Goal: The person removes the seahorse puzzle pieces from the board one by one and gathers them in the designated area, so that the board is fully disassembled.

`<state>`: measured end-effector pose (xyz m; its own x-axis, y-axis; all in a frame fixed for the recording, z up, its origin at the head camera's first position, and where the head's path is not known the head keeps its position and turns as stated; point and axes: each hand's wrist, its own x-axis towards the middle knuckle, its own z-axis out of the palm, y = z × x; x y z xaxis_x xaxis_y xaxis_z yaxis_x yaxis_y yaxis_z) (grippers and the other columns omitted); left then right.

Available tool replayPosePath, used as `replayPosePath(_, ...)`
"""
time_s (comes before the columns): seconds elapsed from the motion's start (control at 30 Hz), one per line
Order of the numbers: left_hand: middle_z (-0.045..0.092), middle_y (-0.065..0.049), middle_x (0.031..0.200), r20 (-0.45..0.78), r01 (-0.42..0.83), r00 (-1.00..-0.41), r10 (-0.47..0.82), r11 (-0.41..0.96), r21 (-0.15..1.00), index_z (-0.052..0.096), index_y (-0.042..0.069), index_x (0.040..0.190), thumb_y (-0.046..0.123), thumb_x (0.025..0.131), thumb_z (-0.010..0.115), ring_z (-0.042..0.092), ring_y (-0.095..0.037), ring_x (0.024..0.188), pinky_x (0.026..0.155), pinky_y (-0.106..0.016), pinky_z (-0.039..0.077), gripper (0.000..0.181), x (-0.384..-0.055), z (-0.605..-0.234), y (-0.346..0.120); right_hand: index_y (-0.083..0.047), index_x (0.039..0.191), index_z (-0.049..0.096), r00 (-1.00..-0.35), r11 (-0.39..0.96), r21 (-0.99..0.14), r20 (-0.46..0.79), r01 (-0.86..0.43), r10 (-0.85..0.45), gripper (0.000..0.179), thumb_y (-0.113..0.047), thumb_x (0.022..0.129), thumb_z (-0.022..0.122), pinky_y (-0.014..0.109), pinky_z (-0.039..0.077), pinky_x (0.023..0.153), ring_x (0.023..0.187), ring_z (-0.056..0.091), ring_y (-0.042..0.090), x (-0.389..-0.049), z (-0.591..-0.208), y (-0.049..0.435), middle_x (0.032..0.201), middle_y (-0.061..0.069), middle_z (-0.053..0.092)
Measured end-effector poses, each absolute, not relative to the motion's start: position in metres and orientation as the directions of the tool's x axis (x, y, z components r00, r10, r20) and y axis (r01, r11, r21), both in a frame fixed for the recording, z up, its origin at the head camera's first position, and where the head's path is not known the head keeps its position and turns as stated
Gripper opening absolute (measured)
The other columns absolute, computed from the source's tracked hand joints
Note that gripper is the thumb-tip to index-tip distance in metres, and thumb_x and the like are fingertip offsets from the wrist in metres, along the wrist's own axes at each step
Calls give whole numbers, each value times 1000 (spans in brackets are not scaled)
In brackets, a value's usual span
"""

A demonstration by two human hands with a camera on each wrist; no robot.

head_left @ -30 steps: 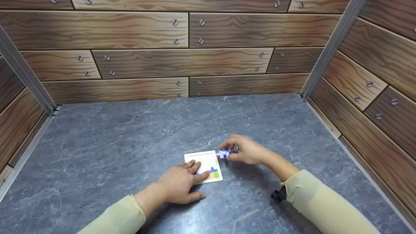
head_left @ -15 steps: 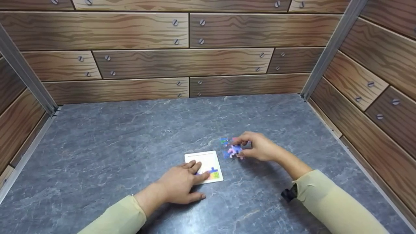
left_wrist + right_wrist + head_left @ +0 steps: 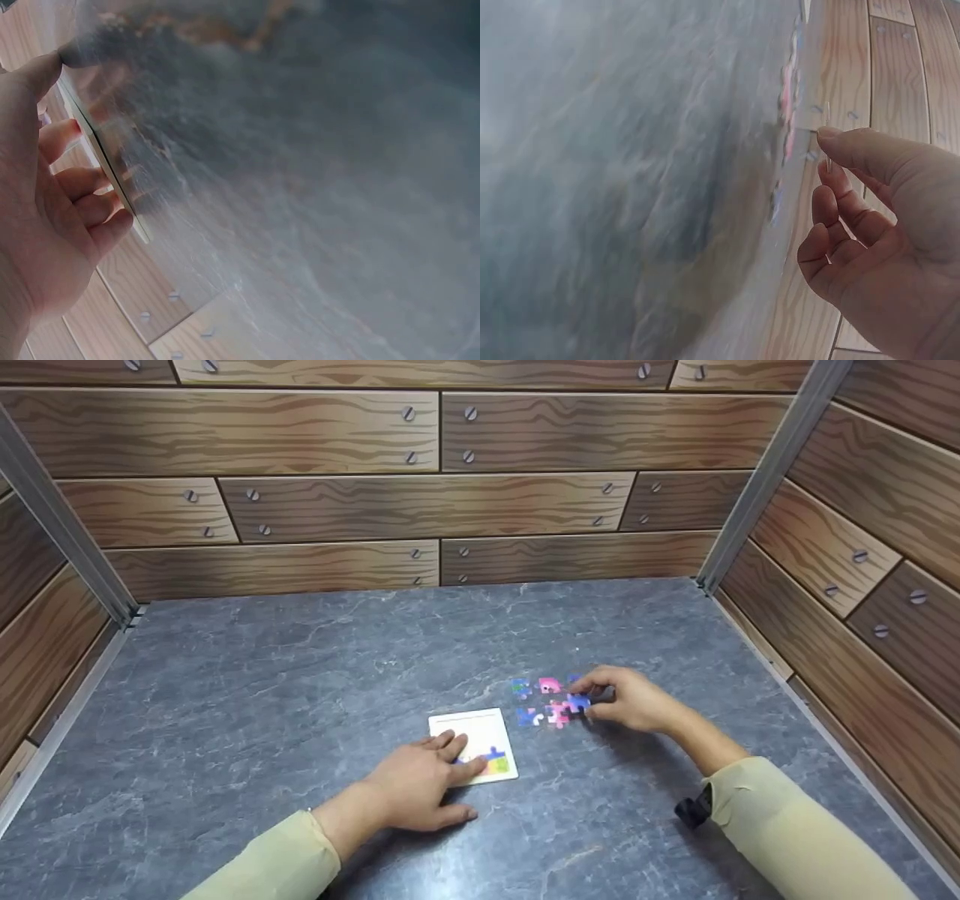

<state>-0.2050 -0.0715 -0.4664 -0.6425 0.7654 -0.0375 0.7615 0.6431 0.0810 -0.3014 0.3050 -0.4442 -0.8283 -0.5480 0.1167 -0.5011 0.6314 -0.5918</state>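
Observation:
A small white puzzle board [image 3: 480, 727] lies on the table, with coloured pieces fitted along its lower part. My left hand [image 3: 416, 784] rests on the board with fingers outstretched and covers its lower left. The left wrist view has the same hand [image 3: 56, 195] with fingertips at the board's edge. Right of the board, my right hand [image 3: 630, 701] pinches a blue puzzle piece [image 3: 577, 703] between thumb and fingers. Seen edge-on in the right wrist view, that piece is a thin line above the table. Loose pieces lie by it: a pink one [image 3: 549, 685] and a pink-red one [image 3: 557, 714].
More loose pieces, a blue-green one [image 3: 520, 688] and a blue-white one [image 3: 528, 717], lie between the board and my right hand. The grey marbled table [image 3: 300, 675] is enclosed by wood-patterned walls [image 3: 330, 502] at the back and sides.
My right hand has moved right, away from the board, carrying the puzzle piece over the loose pieces, which now show more fully. The left hand has stayed on the board.

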Motion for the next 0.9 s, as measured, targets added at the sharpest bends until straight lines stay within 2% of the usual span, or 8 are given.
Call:
replayPosePath(0.4, 47, -25, 159, -26, 769, -636, 771, 636, 68, 51, 22, 160, 61, 103, 56, 48, -41, 146, 119, -45, 41, 69, -205, -466, -72, -1, 120, 76, -850, 664, -589, 78, -461, -521, 31, -3, 90, 81, 51, 55, 98, 108, 68, 30, -303, -452, 320, 117, 14, 74)
replayPosePath(0.53, 46, -24, 160, -35, 768, -636, 771, 637, 71, 49, 23, 161, 61, 104, 55, 47, -40, 147, 120, -44, 40, 69, -204, -466, -72, 0, 120, 76, -853, 662, -600, 68, -449, -518, 30, -3, 91, 81, 47, 56, 96, 107, 67, 27, -303, -455, 322, 114, 13, 74)
replayPosePath(0.73, 47, -24, 160, -34, 767, -637, 770, 637, 72, 50, 23, 161, 61, 103, 55, 47, -40, 147, 121, -44, 40, 69, -205, -466, -72, 1, 119, 76, -857, 657, -620, 48, -428, -512, 30, -3, 90, 81, 35, 54, 87, 98, 65, 24, -303, -458, 325, 108, 11, 74)
replayPosePath(0.9, 47, -23, 160, -33, 766, -639, 769, 639, 70, 50, 23, 161, 61, 103, 55, 47, -40, 147, 121, -44, 39, 70, -205, -467, -72, 0, 119, 76, -857, 663, -611, 52, -433, -512, 31, -4, 89, 82, 34, 54, 87, 99, 65, 24, -303, -459, 328, 111, 12, 75)
